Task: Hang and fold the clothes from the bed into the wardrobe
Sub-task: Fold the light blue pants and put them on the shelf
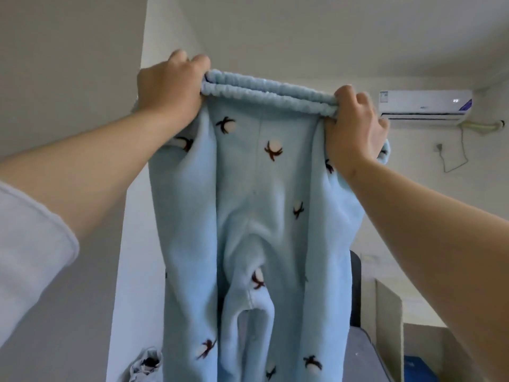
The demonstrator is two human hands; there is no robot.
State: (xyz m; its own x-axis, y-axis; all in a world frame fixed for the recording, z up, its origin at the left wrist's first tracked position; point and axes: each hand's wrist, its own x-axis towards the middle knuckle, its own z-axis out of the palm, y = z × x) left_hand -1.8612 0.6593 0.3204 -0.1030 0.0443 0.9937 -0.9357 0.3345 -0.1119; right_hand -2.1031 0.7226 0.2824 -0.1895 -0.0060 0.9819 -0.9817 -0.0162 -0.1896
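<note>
Light blue fleece pants point(248, 205) with dark star motifs, held up at frame centre, legs hanging toward 6 o'clock. Left hand point(170, 86) at 10 o'clock, fingers clamped on waistband point(270, 92) end. Right hand point(355, 122) at 2 o'clock, fingers clamped on opposite end. Air conditioner point(425, 104) on wall at 3 o'clock.

On my feed I can read no text: the white wall-mounted air conditioner point(425, 104) carries a pale sticker point(383, 96) at one end, a small dark logo point(424, 107) and a lit display point(455, 100), all too blurred to make out.
</note>
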